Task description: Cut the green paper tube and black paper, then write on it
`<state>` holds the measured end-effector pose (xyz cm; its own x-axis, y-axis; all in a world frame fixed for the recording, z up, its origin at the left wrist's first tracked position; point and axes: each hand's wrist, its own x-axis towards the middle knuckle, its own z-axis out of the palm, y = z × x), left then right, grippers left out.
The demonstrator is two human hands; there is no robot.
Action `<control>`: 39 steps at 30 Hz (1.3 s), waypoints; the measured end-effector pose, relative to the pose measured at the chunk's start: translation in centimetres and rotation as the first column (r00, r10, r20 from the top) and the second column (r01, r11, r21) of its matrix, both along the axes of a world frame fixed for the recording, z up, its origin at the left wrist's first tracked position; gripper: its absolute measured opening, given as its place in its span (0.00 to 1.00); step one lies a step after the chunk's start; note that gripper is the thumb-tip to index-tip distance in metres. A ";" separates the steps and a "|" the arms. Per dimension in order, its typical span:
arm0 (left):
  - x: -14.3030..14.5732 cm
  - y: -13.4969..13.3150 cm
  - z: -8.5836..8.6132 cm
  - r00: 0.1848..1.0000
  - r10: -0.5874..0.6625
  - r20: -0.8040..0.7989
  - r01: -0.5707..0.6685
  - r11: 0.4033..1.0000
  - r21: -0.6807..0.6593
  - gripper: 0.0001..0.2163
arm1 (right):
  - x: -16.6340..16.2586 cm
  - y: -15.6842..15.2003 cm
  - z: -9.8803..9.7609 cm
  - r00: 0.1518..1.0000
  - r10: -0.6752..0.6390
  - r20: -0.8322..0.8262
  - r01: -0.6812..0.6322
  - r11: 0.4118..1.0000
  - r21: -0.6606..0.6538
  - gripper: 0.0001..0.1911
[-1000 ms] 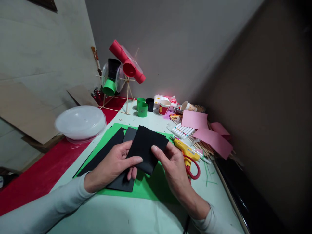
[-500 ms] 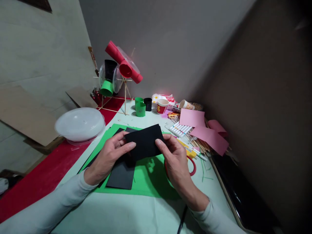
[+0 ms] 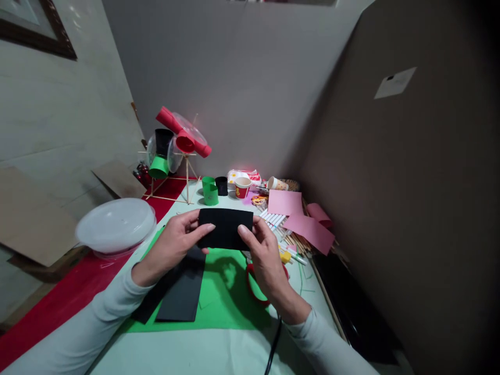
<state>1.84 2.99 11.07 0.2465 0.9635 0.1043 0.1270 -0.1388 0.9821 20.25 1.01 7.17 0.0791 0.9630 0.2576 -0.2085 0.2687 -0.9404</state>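
The person holds a small black paper rectangle (image 3: 225, 228) up off the table, in front of the chest and above the green sheet (image 3: 228, 304). The left hand (image 3: 174, 246) pinches its left short edge, thumb on the near face and the other fingers curled behind. The right hand (image 3: 263, 255) pinches the right short edge the same way. Both hands are closed on the piece, with nothing else in them.

The rectangle looks thin and very light. It stays flat between the two pinches without sagging, so it is probably card or craft foam rather than plain paper. Faint ribbing seems to run across its face, though it is too dark to be sure. A sheet like this would likely crease or dent under a hard squeeze and curl readily along its length. A light pinch at the two short ends, as here, seems the safest hold, since it leaves the middle free.

Larger black sheets (image 3: 182, 291) lie on the green sheet below the left wrist. A red scissor handle (image 3: 253, 292) shows under the right hand. Pink paper (image 3: 288, 202) and a row of markers (image 3: 272, 219) lie beyond
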 end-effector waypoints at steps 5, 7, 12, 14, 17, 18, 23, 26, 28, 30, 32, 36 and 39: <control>0.7 1.5 3.4 0.994 -0.095 -0.047 0.098 0.993 0.068 0.14 | 0.9 0.8 3.0 1.000 -0.017 0.017 0.017 0.999 0.039 0.11; 0.9 1.6 4.7 0.994 -0.106 -0.008 0.106 0.991 0.086 0.14 | 1.1 1.2 4.1 1.000 -0.028 0.007 0.027 0.998 0.059 0.11; 0.5 1.3 6.1 0.996 -0.084 0.026 0.080 0.990 0.112 0.15 | 0.8 1.3 6.1 0.997 -0.046 0.056 0.039 0.992 0.120 0.10; 0.1 1.1 5.8 0.998 -0.067 -0.005 0.067 0.992 0.111 0.16 | 0.6 1.1 6.3 0.994 -0.063 0.094 0.051 0.990 0.132 0.10; 0.0 1.1 5.0 0.997 0.039 -0.070 -0.025 0.981 0.194 0.14 | 0.4 0.9 5.9 0.973 -0.130 0.189 0.096 0.979 0.181 0.10; 0.1 1.2 4.7 0.993 0.086 -0.083 -0.062 0.964 0.257 0.14 | 0.4 1.0 5.7 0.957 -0.173 0.231 0.124 0.970 0.211 0.09; 1.8 2.1 3.0 0.975 0.221 -0.030 -0.188 0.886 0.424 0.13 | 0.6 1.7 4.5 0.869 -0.354 0.347 0.236 0.911 0.337 0.08; 2.4 2.7 2.0 0.967 0.254 0.017 -0.238 0.879 0.413 0.15 | 0.3 2.1 3.7 0.860 -0.356 0.366 0.223 0.907 0.358 0.07; 2.5 3.1 1.3 0.962 0.270 0.026 -0.256 0.872 0.416 0.15 | 0.0 2.3 3.2 0.861 -0.332 0.386 0.196 0.916 0.350 0.07; 2.5 3.6 0.7 0.958 0.285 0.036 -0.274 0.865 0.422 0.15 | -0.3 2.5 2.8 0.870 -0.313 0.382 0.192 0.927 0.323 0.06; 2.4 3.9 0.4 0.953 0.300 0.037 -0.286 0.854 0.434 0.16 | -0.4 2.5 2.6 0.881 -0.310 0.358 0.207 0.932 0.297 0.07; 2.4 4.0 0.3 0.947 0.319 0.029 -0.295 0.834 0.467 0.17 | -0.4 2.6 2.6 0.891 -0.306 0.335 0.220 0.937 0.271 0.08; 2.4 4.1 0.2 0.947 0.319 0.033 -0.295 0.826 0.481 0.17 | -0.4 2.6 2.6 0.890 -0.311 0.333 0.227 0.936 0.269 0.08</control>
